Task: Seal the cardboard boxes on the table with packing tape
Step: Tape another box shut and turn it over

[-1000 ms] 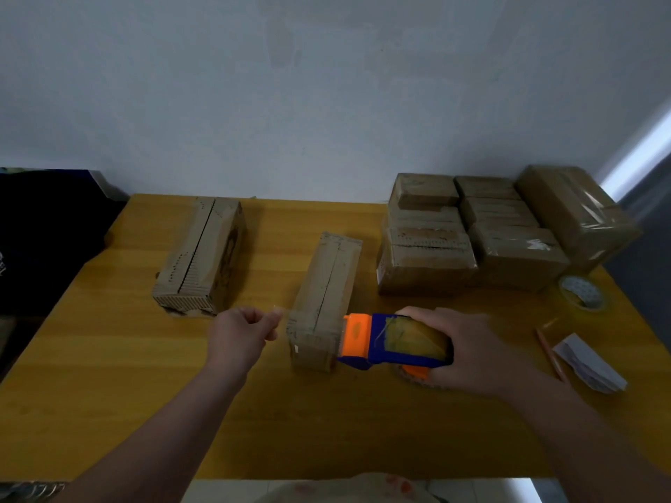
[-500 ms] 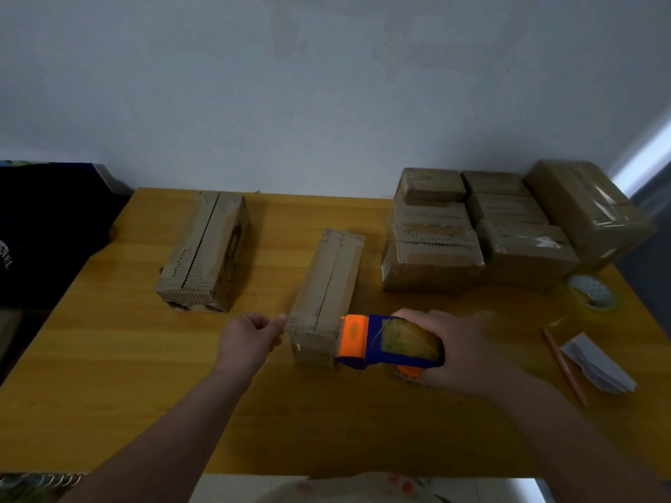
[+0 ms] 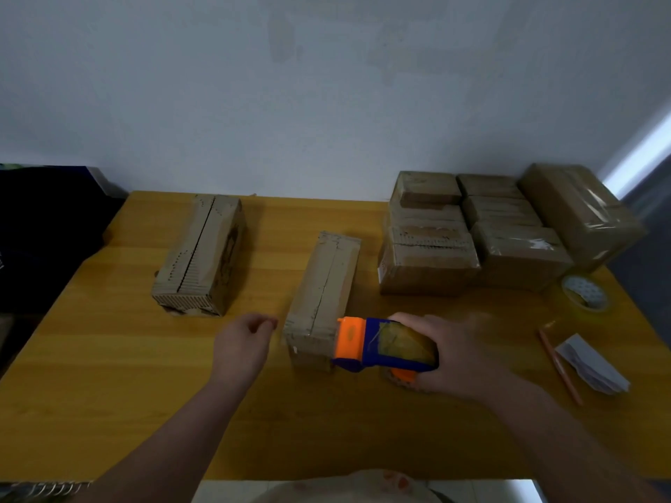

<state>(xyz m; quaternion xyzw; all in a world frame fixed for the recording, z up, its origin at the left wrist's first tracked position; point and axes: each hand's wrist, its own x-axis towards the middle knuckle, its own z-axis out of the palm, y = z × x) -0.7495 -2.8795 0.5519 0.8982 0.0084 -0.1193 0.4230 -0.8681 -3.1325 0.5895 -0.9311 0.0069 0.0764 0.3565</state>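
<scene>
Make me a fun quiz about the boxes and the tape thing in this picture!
1. True or false: the right hand grips the tape dispenser.
2. Which colour is the dispenser's end nearest the middle box? A green, B orange, C white.
3. Fill in: the loose tape roll lies on the table's ___ side.
Key: 1 true; 2 B; 3 right.

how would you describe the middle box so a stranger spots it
On the table, find the stack of taped boxes at the back right. The long box left of it is the one; unlike the box further left, an orange and blue tape dispenser is at its near end.
</scene>
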